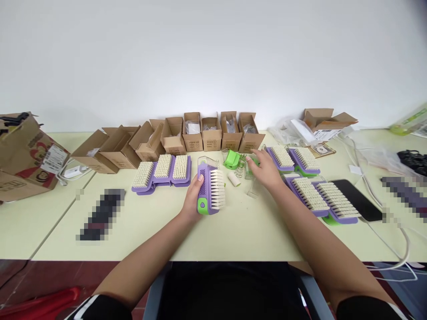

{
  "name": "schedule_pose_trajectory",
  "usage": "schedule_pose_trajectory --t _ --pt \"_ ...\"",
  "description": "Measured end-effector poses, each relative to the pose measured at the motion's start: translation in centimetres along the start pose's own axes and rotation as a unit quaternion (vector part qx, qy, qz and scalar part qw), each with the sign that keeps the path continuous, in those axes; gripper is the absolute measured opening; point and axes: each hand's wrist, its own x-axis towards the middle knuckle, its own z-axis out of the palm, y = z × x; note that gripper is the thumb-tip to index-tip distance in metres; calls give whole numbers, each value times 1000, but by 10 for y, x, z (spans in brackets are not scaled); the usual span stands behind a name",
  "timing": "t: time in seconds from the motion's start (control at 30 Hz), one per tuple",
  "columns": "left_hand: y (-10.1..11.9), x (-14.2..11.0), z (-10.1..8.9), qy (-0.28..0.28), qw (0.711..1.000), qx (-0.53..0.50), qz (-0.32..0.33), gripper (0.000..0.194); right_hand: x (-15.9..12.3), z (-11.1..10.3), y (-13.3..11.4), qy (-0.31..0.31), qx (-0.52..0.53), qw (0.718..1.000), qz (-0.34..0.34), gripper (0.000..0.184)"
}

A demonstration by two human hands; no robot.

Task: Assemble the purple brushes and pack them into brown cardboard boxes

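My left hand [192,198] is closed around a purple and green scrub brush [203,189], its cream bristles facing right. Over the middle of the table, my right hand [265,169] reaches out with thumb and index finger apart. Under and beside those fingers are small clear and green plastic parts [252,193], partly hidden by the hand. Just left of it lie a bright green plastic piece [231,159], several thin metal springs [239,171] and a small cream cylinder [234,179]. Similar brushes rest bristles up at left [163,166] and at right [308,194].
A row of open cardboard boxes [192,143] runs along the wall, some with clear plastic inside. A bigger carton [26,164] stands at far left. On the right are a dark flat device [355,200], white cables [367,182] and another open box [328,120].
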Motion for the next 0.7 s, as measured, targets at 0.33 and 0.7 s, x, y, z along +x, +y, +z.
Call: schedule_pose_trajectory --t 0.33,0.7 --pt "3 -1 2 14 995 -34 -94 58 5 8 8 -1 20 995 94 69" --pt "-2 -2 0 -4 994 -14 -112 53 0 34 -46 -9 -19 992 121 55"
